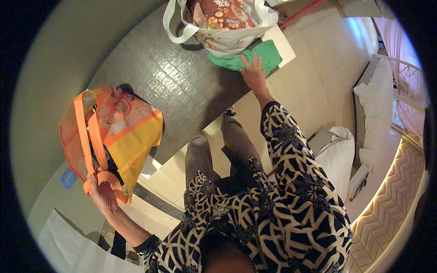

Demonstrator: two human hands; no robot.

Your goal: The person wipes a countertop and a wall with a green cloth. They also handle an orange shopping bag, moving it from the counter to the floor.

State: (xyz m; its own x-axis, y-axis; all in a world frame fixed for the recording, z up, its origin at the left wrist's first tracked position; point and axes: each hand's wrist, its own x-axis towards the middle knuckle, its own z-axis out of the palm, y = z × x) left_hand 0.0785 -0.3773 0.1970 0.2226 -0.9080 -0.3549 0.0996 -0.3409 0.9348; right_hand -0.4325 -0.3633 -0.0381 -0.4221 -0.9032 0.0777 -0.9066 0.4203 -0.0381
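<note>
My left hand (102,196) grips the orange strap handles of an orange and yellow shopping bag (136,136), which stands at the left end of a dark, grid-textured tabletop (164,82). Some dark contents show through the bag's opening. At the far right end of the table, my right hand (253,73) lies with its fingers spread on a folded green cloth (273,56). Part of that cloth is tucked against the base of a white tote bag (225,42), in which a red-brown printed package (222,15) sits.
A blue ribbed plastic object (68,178) is beside the orange bag at the left. A grey wall runs behind the table. Tiled floor (293,85) stretches to the right, where white pillows or covers (375,109) lie on furniture. A red pole (302,13) is beyond the tote.
</note>
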